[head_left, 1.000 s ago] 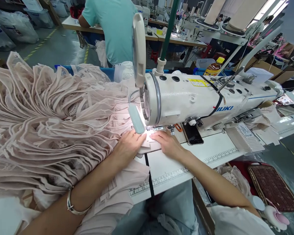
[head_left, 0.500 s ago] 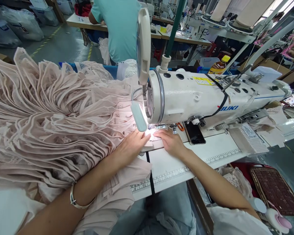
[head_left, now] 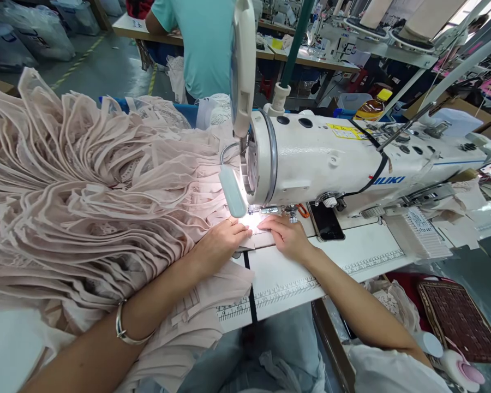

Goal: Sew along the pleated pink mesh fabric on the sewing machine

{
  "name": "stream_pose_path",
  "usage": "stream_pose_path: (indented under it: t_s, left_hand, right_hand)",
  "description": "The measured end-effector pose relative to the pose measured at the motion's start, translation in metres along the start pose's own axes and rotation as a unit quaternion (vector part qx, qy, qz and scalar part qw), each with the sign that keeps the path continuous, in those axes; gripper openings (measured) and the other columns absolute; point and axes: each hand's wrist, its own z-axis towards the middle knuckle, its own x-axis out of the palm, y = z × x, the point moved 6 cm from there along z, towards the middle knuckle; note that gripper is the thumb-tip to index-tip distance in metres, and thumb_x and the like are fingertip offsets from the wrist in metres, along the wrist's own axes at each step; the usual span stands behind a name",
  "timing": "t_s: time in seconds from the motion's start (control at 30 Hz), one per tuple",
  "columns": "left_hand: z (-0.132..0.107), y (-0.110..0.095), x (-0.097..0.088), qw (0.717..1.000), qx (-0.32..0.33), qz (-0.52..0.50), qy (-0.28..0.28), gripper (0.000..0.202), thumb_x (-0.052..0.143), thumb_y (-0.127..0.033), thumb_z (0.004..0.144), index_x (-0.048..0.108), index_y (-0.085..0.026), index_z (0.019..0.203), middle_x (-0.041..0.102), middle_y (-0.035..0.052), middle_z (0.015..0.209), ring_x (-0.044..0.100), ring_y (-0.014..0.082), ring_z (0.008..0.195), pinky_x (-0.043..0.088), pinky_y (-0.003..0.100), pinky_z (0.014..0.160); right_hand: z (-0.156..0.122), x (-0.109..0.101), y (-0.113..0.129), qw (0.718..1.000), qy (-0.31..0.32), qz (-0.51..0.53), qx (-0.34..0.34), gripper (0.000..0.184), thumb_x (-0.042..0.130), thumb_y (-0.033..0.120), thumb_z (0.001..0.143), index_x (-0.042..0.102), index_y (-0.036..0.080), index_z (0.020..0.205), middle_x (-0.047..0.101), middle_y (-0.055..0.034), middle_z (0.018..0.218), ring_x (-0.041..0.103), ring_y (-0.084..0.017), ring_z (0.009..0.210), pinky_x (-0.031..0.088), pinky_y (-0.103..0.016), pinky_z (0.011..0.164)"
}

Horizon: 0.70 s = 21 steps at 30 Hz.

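Bright workshop daylight; machine lamp [head_left: 232, 191] glare at needle (blown white); edges bowed.

Left hand [head_left: 219, 240] wears a ring [head_left: 231, 222] (silver bangle [head_left: 123, 334] too).

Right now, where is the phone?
In the head view, the phone lies on the table under the sewing machine, just right of the right hand.

Left hand [head_left: 219, 240] and right hand [head_left: 287, 236] flat on pink fabric [head_left: 253, 239] under white sewing machine [head_left: 343, 164].
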Motion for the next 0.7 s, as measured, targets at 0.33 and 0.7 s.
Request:
stream_pose_path:
  t_s: [0.33, 0.7]
  left_hand:
    - [0.0, -0.0002, -0.0036, 0.999, 0.001, -0.052, -0.016, 0.037, 0.034, -0.008, 0.1, 0.07, -0.016, 0.107, 0.073, 0.008, 0.101, 0.058, 0.0185, 0.09, 0.051, 0.03, 0.077]
    - [-0.0021, -0.0013, -0.0025, 1.0, -0.011, -0.023, -0.002, 0.029, 0.039, -0.009, 0.1, 0.067, -0.017, 0.103, 0.071, 0.0076, 0.099, 0.059, 0.0201, 0.092, 0.049, 0.032, 0.076]
  right_hand:
    - [-0.0002, -0.0028, 0.0027, 0.998, -0.018, 0.039, -0.042, 0.041, 0.036, 0.003, 0.09, 0.071, 0.023, 0.098, 0.076, -0.0014, 0.099, 0.069, -0.015, 0.097, 0.055, -0.029, 0.083]
    - [-0.0024, -0.0021, 0.0002, 0.997, -0.039, 0.047, -0.057, 0.038, 0.041, 0.003, 0.088, 0.072, 0.024, 0.098, 0.076, -0.0006, 0.098, 0.07, -0.015, 0.092, 0.055, -0.029, 0.081]
